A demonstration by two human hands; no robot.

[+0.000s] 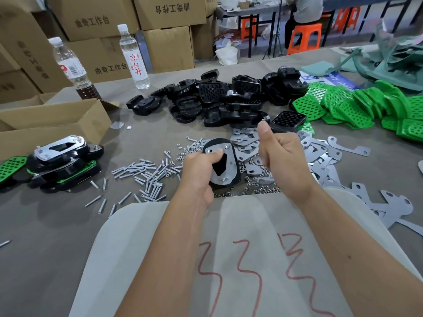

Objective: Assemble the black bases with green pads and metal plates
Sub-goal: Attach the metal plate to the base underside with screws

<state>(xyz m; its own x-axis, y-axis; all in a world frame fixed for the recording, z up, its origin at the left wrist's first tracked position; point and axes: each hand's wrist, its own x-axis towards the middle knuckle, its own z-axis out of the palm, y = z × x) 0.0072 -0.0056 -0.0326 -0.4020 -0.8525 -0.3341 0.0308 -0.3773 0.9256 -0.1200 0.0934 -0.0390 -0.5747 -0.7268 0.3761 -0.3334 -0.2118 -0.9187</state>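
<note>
Head view: a grey cloth-covered bench (57, 225) is seen from above, with two bare forearms reaching forward. A black oval plastic base topped by a shiny metal plate with a triangular cut-out (223, 165) is gripped by the left hand (199, 170), whose fingers are curled round its left edge; it is held just above the bench, in front of the person. The right hand (282, 154) is closed in a loose fist just beside the base, thumb raised; whether anything is pinched in it cannot be told. A scatter of silver screws (148, 172) lies to the left, small silver nuts (258, 188) lie beneath the hands, and flat grey metal plates (325, 154) are spread to the right. A heap of black plastic bases (219, 97) is piled further back, with perforated green pads (357, 106) at its right. Finished black-and-green assemblies (61, 163) are stacked at the left, near an open cardboard box (52, 122). Two clear plastic bottles (134, 58) stand behind it.
</note>
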